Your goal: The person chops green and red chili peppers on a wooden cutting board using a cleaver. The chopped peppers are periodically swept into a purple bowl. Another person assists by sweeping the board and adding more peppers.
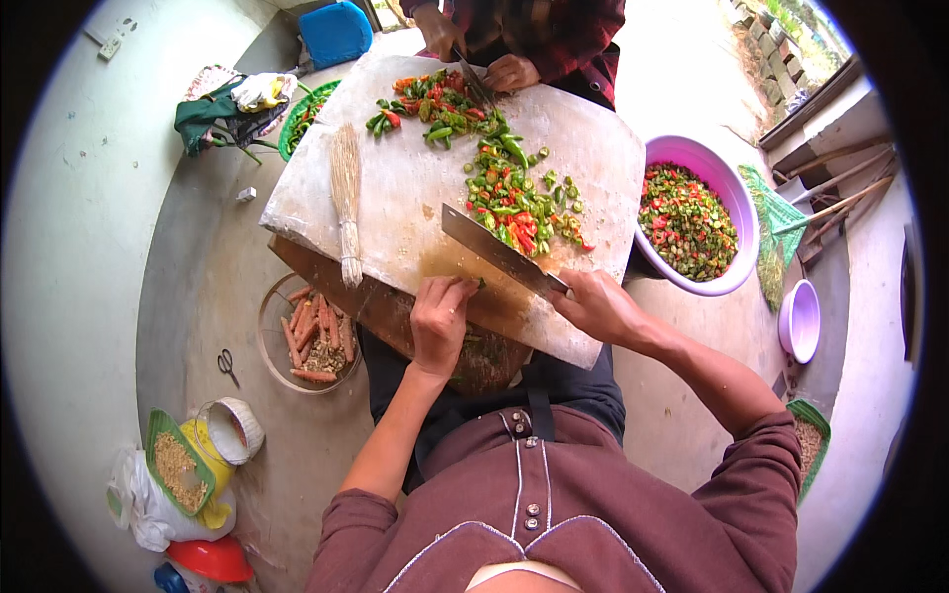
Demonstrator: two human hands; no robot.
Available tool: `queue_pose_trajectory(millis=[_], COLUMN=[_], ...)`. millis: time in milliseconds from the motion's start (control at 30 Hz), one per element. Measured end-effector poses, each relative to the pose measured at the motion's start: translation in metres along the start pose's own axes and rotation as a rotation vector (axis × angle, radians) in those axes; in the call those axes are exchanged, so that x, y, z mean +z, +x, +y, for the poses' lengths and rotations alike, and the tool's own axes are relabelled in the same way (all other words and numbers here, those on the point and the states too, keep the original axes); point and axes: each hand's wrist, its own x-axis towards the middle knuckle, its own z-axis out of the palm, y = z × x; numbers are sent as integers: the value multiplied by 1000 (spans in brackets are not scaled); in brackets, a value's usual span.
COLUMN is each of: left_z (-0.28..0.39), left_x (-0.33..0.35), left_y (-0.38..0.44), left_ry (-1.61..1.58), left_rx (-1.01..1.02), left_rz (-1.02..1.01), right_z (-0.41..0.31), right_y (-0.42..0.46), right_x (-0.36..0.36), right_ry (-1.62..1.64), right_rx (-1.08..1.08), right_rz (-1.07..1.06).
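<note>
My right hand (pixel 599 305) grips the handle of a broad cleaver (pixel 504 252), its blade slanting up and left over the pale board (pixel 400 193). Against the blade's far side lies a heap of chopped green and red chili peppers (pixel 511 200). At the board's near edge, left of the cleaver, my left hand (pixel 441 315) pinches a small dark green piece (pixel 481 282) between thumb and fingers. A straw whisk brush (pixel 347 200) rests on the board's left part. Farther back, a co-worker's hands (pixel 511 73) hold another knife (pixel 474 80) over more peppers (pixel 437 104).
A purple tub (pixel 747 215) of chopped peppers stands right of the board. Below its left edge is a clear bowl (pixel 267 348) with corn cobs. Scissors (pixel 227 365) lie on the floor. Behind the board's left corner sits a green basket (pixel 285 133) of peppers. Long-handled tools (pixel 845 204) lean at right.
</note>
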Motion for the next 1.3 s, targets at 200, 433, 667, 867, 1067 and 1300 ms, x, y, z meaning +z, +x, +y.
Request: queue_pose_trajectory(millis=[200, 433, 667, 867, 1067, 1300], left_z=[3, 3, -2, -1, -2, -5], left_x=[5, 6, 9, 7, 6, 6], left_y=[0, -1, -5, -6, -6, -7], left_ry=[27, 42, 53, 74, 69, 35], left_rx=[-9, 8, 10, 20, -5, -11], left_rz=[44, 69, 58, 69, 77, 77], right_z=[-8, -13, -14, -6, -10, -12], right_y=[11, 22, 39, 55, 43, 43], right_x=[1, -6, 4, 34, 14, -4], right_ry=[-21, -112, -203, -105, -86, -158], right_rx=[-100, -167, -128, -132, -114, -136], right_rz=[-1, -118, -217, -102, -30, -252])
